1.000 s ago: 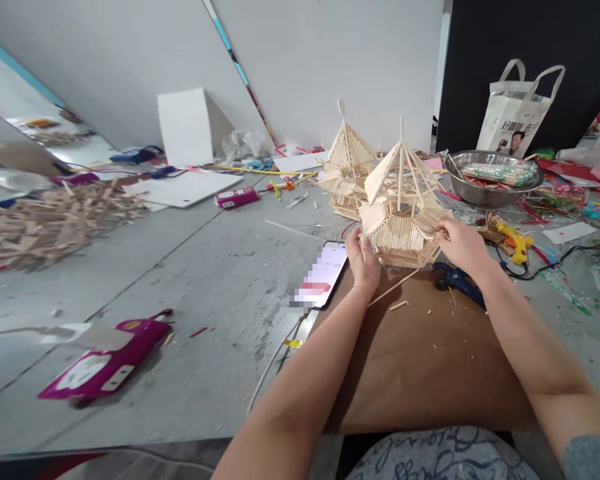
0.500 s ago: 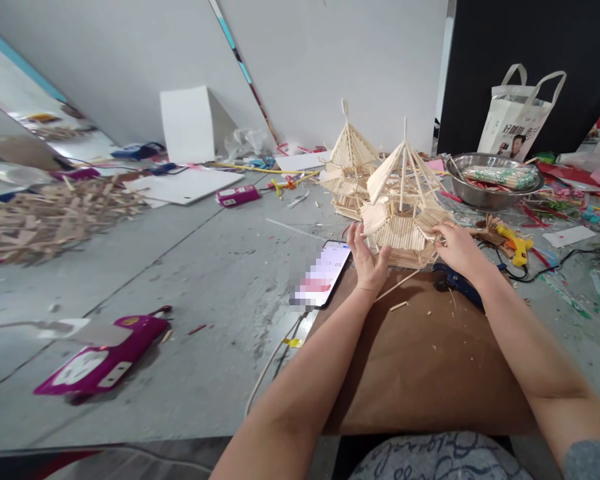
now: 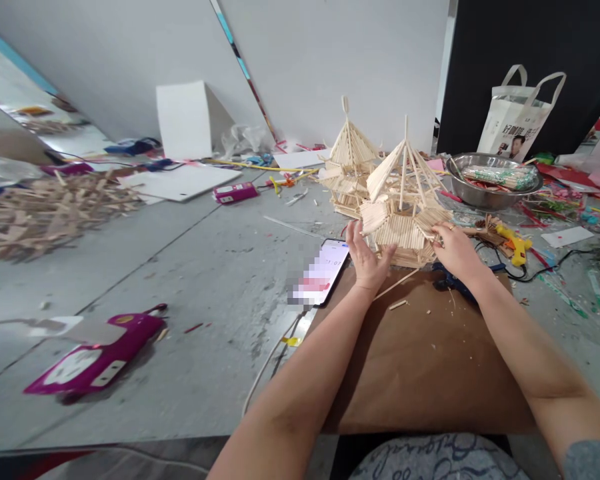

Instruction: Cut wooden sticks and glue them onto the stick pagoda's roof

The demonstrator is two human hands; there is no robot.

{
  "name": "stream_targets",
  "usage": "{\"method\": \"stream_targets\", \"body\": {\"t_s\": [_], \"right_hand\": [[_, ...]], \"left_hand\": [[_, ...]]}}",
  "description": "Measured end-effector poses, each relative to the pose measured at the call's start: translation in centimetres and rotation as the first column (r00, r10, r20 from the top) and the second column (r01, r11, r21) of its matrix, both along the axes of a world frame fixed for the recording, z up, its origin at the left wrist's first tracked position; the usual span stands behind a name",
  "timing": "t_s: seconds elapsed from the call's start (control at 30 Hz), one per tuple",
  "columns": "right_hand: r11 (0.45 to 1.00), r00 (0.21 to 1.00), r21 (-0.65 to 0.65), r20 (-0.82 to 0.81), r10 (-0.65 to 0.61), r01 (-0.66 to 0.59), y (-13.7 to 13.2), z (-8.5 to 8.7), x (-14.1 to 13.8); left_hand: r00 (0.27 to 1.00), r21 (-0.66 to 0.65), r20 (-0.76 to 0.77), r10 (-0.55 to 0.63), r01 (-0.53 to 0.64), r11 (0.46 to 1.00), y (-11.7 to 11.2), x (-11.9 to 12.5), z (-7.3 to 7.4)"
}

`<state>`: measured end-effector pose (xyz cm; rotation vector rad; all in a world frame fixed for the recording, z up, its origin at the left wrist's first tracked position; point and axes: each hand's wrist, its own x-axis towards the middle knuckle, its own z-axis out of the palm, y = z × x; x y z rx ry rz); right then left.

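A pagoda-like model made of thin wooden sticks (image 3: 403, 210) stands at the far edge of a brown cardboard sheet (image 3: 425, 353). My left hand (image 3: 366, 261) cups its lower left side, thumb and fingers apart against the sticks. My right hand (image 3: 455, 250) presses on the lower right side, fingers curled onto the roof edge. A second stick model (image 3: 349, 167) stands just behind the first. A loose long stick (image 3: 397, 283) lies on the cardboard under my left hand.
A phone (image 3: 323, 272) lies left of the cardboard, a blue tool (image 3: 455, 283) and a yellow glue gun (image 3: 515, 243) to the right. A metal bowl (image 3: 490, 179), a white bag (image 3: 520, 113), a purple packet (image 3: 93, 353) and a heap of wooden sticks (image 3: 45, 213) lie around.
My left hand has shifted from a closed grip beside the model to an open cupping hold against its lower left. The right hand stays on the right side.
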<state>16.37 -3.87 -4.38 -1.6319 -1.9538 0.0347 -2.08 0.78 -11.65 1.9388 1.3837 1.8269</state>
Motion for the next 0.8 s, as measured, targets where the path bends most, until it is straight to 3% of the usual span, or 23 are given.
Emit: {"method": "stream_targets", "body": {"t_s": [0.43, 0.53, 0.63, 0.7, 0.8], "right_hand": [[0.998, 0.998, -0.068, 0.063, 0.014, -0.009, -0.1, 0.5, 0.1], [0.991, 0.987, -0.086, 0.134, -0.086, 0.098, -1.1, 1.9, 0.1], [0.968, 0.956, -0.017, 0.167, -0.243, 0.249, -2.9, 4.2, 0.0], [0.978, 0.967, 0.050, 0.146, -0.209, 0.203, -4.2, 5.4, -0.5], [0.999, 0.985, 0.022, 0.171, 0.025, -0.029, -5.7, 5.3, -2.1]], "left_hand": [[0.999, 0.024, -0.044, -0.006, 0.007, 1.000, 0.3, -0.1, -0.1], [0.997, 0.085, -0.078, -0.022, 0.028, 0.996, 0.2, -0.3, -0.2], [0.996, 0.129, -0.058, -0.074, 0.081, 0.988, 0.1, -0.5, -0.1], [0.997, 0.136, -0.011, -0.082, 0.082, 0.987, 0.1, -0.6, -0.1], [0.993, 0.069, 0.066, -0.096, 0.092, 0.993, 0.3, -0.9, 0.0]]}}
